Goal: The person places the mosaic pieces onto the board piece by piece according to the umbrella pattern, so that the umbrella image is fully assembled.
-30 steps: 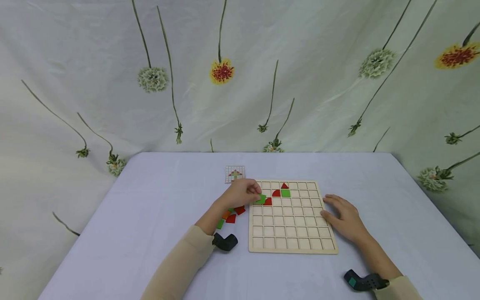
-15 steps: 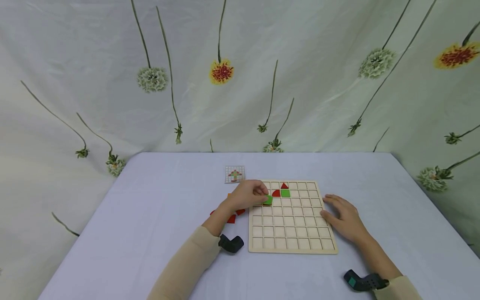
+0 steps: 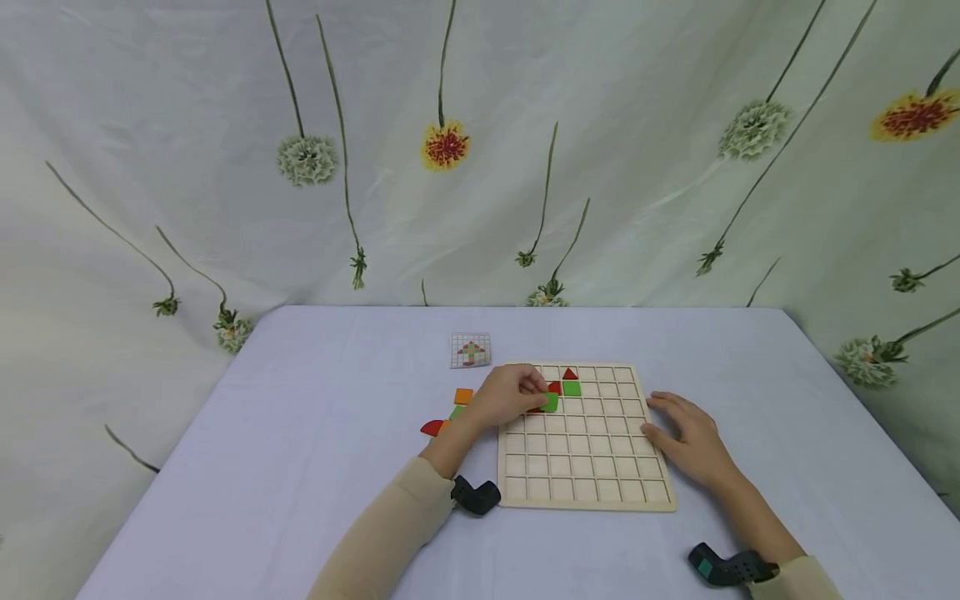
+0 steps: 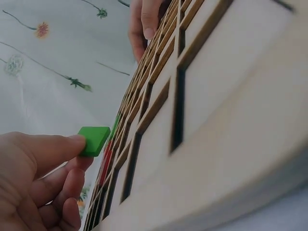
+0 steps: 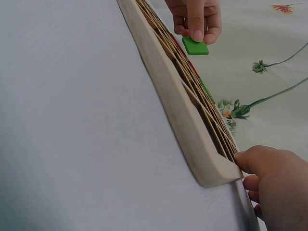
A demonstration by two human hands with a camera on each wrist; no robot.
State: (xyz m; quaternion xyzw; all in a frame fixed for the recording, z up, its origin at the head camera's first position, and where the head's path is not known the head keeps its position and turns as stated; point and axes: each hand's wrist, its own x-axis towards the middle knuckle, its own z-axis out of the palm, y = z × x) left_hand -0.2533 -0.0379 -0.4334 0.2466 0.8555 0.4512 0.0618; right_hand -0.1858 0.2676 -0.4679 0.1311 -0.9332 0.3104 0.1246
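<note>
My left hand [image 3: 512, 396] pinches a green square tile [image 3: 551, 403] between thumb and fingers. In the left wrist view the tile [image 4: 94, 140] is tilted and apart from the board. The pale wooden grid board [image 3: 585, 462] lies flat under it. In its upper cells sit a red triangle [image 3: 570, 374], a green square [image 3: 572, 388] and a red curved piece [image 3: 555, 387]; another red piece [image 3: 535, 410] is mostly hidden by the left hand. My right hand [image 3: 690, 437] rests at the board's right edge, its thumb touching the rim and its fingers loosely extended.
A small printed card [image 3: 470, 351] with a gridded picture lies behind the board's left corner. Several loose orange, green and red pieces, among them an orange square [image 3: 463, 396], lie left of the board, partly behind the left forearm. A flowered cloth [image 3: 375, 208] hangs behind the table.
My left hand has moved right over the board with the green tile, past the red pieces. More loose pieces show at the left. The right hand stays in place.
</note>
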